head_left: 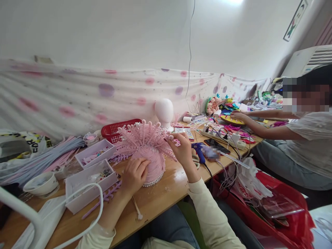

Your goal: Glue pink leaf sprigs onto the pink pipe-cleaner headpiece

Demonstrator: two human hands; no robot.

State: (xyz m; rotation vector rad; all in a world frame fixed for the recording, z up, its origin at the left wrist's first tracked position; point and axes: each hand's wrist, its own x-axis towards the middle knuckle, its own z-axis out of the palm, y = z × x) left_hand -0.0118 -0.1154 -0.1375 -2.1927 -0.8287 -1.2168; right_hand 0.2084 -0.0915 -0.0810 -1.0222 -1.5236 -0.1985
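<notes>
A pink fuzzy headdress (149, 157), apparently made of pipe cleaners, stands on the table in front of me. Looped spokes fan out along its top, and a row of pearl beads edges its base. My left hand (135, 174) lies curled against its near left side, fingers bent and steadying it. At the right end of the fan, my right hand (182, 148) pinches a small pink fuzzy piece (171, 137) between thumb and fingers. Whether that piece is joined to the headdress I cannot tell. A white foam head (164, 111) stands just behind.
To the left are white boxes (90, 183) of beads, a white bowl (41, 183) and bundled pipe cleaners (59, 155). A red basket (110, 131) stands behind. On the right lie a blue glue gun (199, 152), a power strip (223, 135) and cables; a co-worker (298, 138) handles a yellow disc.
</notes>
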